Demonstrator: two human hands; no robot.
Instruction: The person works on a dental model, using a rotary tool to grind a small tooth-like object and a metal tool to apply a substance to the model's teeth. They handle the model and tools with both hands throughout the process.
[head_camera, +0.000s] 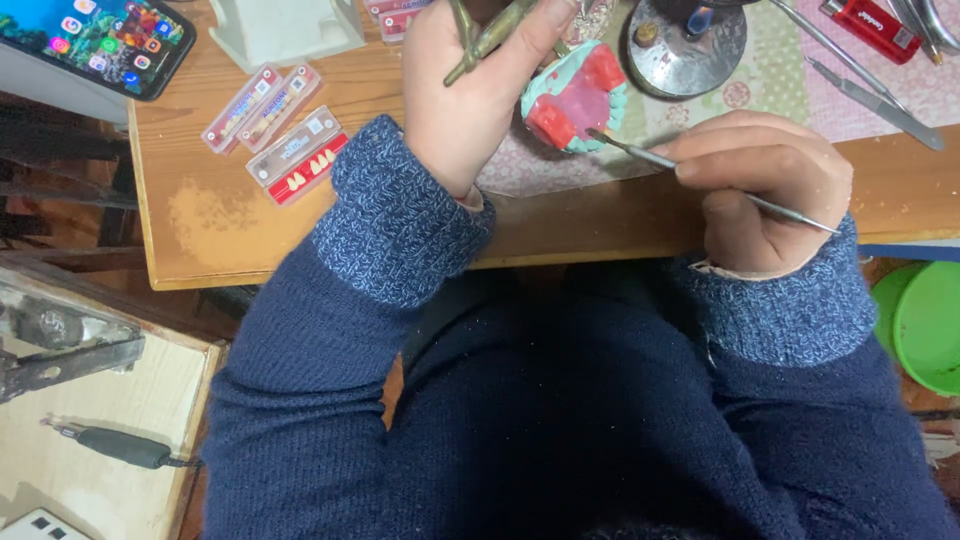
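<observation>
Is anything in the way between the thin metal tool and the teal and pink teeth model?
Nothing visible. The right hand holds the thin metal tool, and its tip already meets the red edge of the teeth model, which the left hand holds over the table.

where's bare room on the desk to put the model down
Bare wood lies on the wooden desk, between its near left corner and the tooth cards. The far right is crowded: metal instruments, red lighter, round metal stand. The phone fills the far left.
</observation>
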